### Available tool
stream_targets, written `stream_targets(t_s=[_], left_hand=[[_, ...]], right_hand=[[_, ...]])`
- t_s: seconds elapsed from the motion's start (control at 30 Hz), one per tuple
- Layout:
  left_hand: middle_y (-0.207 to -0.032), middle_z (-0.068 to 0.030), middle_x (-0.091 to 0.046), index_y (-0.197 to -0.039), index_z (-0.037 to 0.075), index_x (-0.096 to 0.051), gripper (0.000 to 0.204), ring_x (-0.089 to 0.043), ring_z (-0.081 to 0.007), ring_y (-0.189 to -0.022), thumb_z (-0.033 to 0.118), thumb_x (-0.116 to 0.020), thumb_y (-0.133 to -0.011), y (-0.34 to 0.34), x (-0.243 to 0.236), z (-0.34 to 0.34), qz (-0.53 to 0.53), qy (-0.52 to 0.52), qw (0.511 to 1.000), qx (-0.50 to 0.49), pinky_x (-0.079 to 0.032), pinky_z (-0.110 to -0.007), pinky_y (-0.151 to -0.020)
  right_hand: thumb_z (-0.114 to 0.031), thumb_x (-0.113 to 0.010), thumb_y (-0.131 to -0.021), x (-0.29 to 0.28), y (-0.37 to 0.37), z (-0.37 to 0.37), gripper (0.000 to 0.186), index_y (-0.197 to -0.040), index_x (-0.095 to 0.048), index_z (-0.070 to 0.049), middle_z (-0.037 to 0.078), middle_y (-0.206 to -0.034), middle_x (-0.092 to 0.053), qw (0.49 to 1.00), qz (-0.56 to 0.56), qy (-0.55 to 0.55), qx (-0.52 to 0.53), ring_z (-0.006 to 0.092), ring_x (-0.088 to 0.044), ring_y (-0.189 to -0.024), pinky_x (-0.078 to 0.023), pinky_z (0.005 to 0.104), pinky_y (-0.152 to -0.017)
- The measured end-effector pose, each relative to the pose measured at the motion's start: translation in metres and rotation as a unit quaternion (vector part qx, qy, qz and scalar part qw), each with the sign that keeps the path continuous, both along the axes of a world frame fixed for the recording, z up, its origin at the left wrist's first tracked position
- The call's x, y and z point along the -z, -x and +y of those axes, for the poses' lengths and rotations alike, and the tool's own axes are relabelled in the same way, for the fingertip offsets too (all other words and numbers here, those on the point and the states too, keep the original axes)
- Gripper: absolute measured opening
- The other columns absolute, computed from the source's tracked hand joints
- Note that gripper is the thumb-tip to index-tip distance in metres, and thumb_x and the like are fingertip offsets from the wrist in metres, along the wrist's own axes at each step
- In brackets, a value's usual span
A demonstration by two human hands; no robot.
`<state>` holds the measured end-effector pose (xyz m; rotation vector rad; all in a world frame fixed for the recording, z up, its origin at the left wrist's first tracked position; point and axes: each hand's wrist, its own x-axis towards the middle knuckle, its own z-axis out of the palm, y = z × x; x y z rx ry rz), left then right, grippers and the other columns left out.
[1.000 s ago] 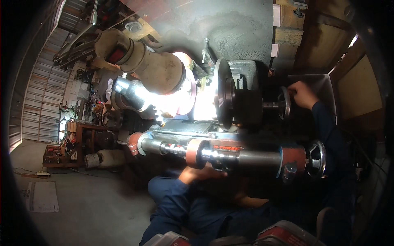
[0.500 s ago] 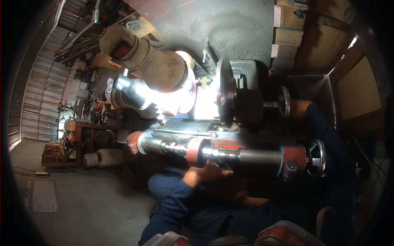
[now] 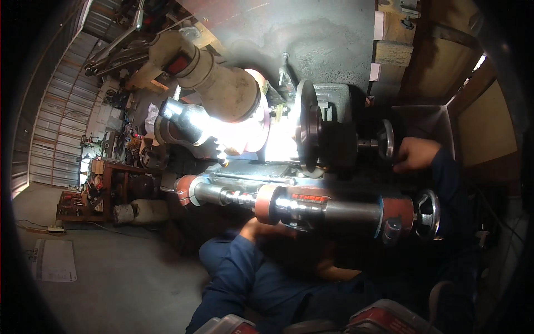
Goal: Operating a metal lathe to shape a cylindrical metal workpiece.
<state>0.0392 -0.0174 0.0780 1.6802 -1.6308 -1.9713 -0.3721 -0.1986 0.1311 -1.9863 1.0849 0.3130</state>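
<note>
The right hand (image 3: 418, 153) is at the right edge of the upper handwheel (image 3: 390, 134), fingers bent and partly spread; whether they grip the rim I cannot tell. That wheel stands at the end of a short shaft (image 3: 365, 143), to the right of a large metal disc (image 3: 306, 127). Dark space lies below the hand, between it and the lower handwheel (image 3: 436, 214); a grey panel (image 3: 431, 118) rises just behind, its edge running toward the wooden wall (image 3: 488, 119). The left hand (image 3: 261, 229) sits under the red collar (image 3: 267, 204) along the near edge of the steel cylinder (image 3: 353, 219), its fingers too hidden to tell how closed they are. Grey floor (image 3: 128, 261) extends to its left.
</note>
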Motion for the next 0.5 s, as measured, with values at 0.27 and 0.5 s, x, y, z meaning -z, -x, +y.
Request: stream_targets(t_s=[0.27, 0.5], left_hand=[[-0.096, -0.0056, -0.067, -0.107, 0.009, -0.067, 0.040, -0.062, -0.0158, -0.089, 0.024, -0.081, -0.073, 0.017, -0.006, 0.001, -0.040, 0.033, 0.999, -0.007, -0.049, -0.031, -0.079], [-0.102, -0.0074, -0.065, -0.110, 0.009, -0.064, 0.040, -0.060, -0.0175, -0.093, 0.029, -0.076, -0.077, 0.024, -0.002, 0.000, -0.051, 0.061, 0.994, 0.079, -0.048, -0.032, -0.083]], right_hand=[[-0.010, -0.062, -0.085, 0.042, 0.012, -0.026, 0.016, -0.095, -0.070, 0.000, 0.017, -0.083, -0.069, 0.936, -0.194, 0.236, 0.177, 0.0258, -0.067, -0.075, -0.051, 0.0356, -0.071], [-0.006, -0.060, -0.081, 0.078, 0.001, -0.040, 0.018, -0.095, -0.069, 0.000, 0.021, -0.091, -0.067, 0.940, -0.086, 0.266, 0.197, 0.0369, -0.065, -0.087, -0.051, 0.0417, -0.077]])
